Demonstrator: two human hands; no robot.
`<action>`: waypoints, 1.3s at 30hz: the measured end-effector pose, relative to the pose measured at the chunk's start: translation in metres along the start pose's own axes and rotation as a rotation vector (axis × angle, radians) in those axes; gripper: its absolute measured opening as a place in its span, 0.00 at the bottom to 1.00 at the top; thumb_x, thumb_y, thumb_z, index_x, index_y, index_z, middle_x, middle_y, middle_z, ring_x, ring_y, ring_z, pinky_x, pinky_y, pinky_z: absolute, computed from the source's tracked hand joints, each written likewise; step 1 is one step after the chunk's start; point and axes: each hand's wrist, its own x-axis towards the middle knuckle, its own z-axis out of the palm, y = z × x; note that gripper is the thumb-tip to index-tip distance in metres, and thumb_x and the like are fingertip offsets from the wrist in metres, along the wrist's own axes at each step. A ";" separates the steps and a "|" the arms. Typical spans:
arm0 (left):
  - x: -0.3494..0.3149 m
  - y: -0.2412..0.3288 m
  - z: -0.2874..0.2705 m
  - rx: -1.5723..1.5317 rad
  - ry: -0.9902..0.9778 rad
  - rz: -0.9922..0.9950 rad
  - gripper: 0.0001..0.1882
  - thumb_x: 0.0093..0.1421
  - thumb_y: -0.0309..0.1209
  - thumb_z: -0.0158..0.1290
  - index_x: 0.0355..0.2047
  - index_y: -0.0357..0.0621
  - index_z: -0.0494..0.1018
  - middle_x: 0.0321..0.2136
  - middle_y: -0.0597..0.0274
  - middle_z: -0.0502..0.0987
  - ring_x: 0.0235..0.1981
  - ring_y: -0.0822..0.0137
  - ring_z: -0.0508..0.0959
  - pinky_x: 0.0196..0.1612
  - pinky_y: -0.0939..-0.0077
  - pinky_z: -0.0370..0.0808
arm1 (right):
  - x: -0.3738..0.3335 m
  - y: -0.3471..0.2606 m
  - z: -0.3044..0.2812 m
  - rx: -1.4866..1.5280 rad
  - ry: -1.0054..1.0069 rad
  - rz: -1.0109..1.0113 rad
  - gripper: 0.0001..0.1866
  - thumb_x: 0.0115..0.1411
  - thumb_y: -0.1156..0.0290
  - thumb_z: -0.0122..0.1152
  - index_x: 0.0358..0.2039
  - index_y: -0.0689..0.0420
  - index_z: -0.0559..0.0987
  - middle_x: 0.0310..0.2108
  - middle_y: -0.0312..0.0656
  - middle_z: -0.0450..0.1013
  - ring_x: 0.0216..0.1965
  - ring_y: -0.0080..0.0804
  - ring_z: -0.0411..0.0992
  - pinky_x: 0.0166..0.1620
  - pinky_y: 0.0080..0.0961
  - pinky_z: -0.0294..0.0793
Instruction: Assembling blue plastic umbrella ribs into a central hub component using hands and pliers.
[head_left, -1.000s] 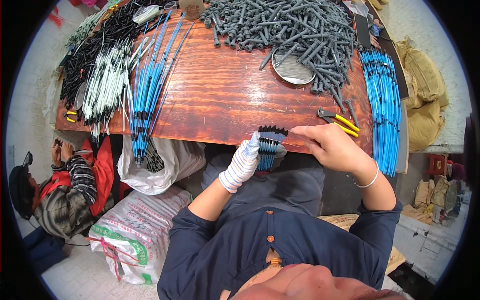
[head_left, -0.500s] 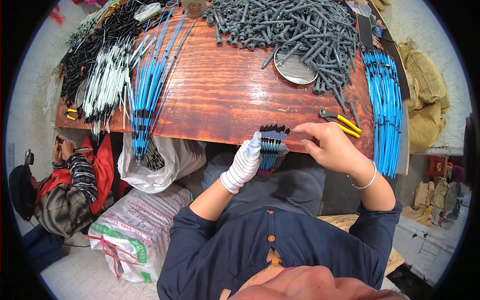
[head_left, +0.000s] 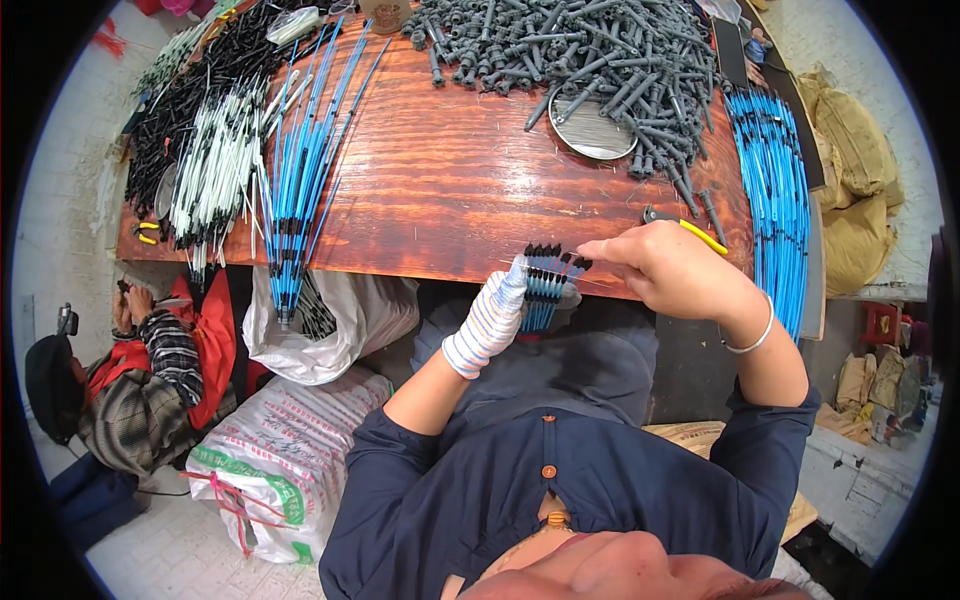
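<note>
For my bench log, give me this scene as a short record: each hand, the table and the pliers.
Left hand: gloved, holding black-tipped blue rods
Right hand: bare, close to the black tips; contact unclear
Table: grey parts heaped at the far side; white rods on the left
Pliers: one partly behind the right hand, another near the table's left edge

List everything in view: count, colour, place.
Wooden table: one, brown, top centre.
Ridged plastic rods: many, grey, far side.
Slim rods: two bundles, blue, left and right.
Straight sticks: many, white, left.
Plastic pieces: many, black, upper left.
Round dish: one, silvery, near ridged plastic rods.
Pliers: two, yellow handles, left and right.
Plastic sacks: two, white, lower left.
Bulky sacks: several, tan, right.
Other person: one, red and plaid, left.
Black-tipped rods: several, blue, centre.
Left hand: one, striped glove, holding black-tipped rods.
Right hand: one, bare, beside them.
</note>
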 end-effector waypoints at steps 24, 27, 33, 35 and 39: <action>-0.002 0.007 0.000 0.058 -0.055 -0.001 0.35 0.58 0.59 0.42 0.48 0.37 0.69 0.39 0.54 0.77 0.41 0.58 0.78 0.46 0.65 0.74 | -0.001 0.003 0.012 0.468 0.080 0.036 0.18 0.52 0.84 0.54 0.46 0.62 0.74 0.33 0.43 0.77 0.20 0.20 0.70 0.26 0.20 0.72; -0.003 0.009 0.002 0.031 -0.037 -0.040 0.35 0.59 0.59 0.42 0.48 0.37 0.69 0.39 0.53 0.78 0.41 0.58 0.78 0.47 0.66 0.74 | 0.001 0.004 0.005 0.503 -0.017 0.124 0.16 0.52 0.80 0.55 0.43 0.63 0.75 0.36 0.52 0.76 0.37 0.45 0.75 0.41 0.30 0.73; -0.004 0.018 0.013 0.179 -0.030 -0.058 0.36 0.63 0.58 0.32 0.49 0.35 0.70 0.39 0.55 0.78 0.40 0.66 0.78 0.48 0.74 0.72 | 0.001 0.011 0.004 0.269 0.090 -0.076 0.15 0.49 0.82 0.57 0.39 0.63 0.77 0.32 0.52 0.76 0.31 0.43 0.76 0.34 0.29 0.73; -0.004 0.018 0.014 0.108 -0.070 -0.063 0.35 0.63 0.57 0.35 0.49 0.35 0.69 0.39 0.54 0.77 0.40 0.66 0.78 0.48 0.73 0.72 | 0.002 0.005 -0.001 0.145 0.066 -0.060 0.13 0.47 0.82 0.57 0.35 0.63 0.78 0.28 0.51 0.75 0.30 0.44 0.75 0.34 0.30 0.73; -0.004 0.010 0.004 0.082 -0.123 -0.030 0.34 0.63 0.56 0.38 0.50 0.35 0.68 0.40 0.53 0.77 0.40 0.66 0.78 0.48 0.73 0.73 | 0.002 0.000 0.001 0.113 0.115 -0.081 0.11 0.46 0.81 0.57 0.33 0.63 0.78 0.27 0.50 0.75 0.29 0.45 0.75 0.34 0.31 0.73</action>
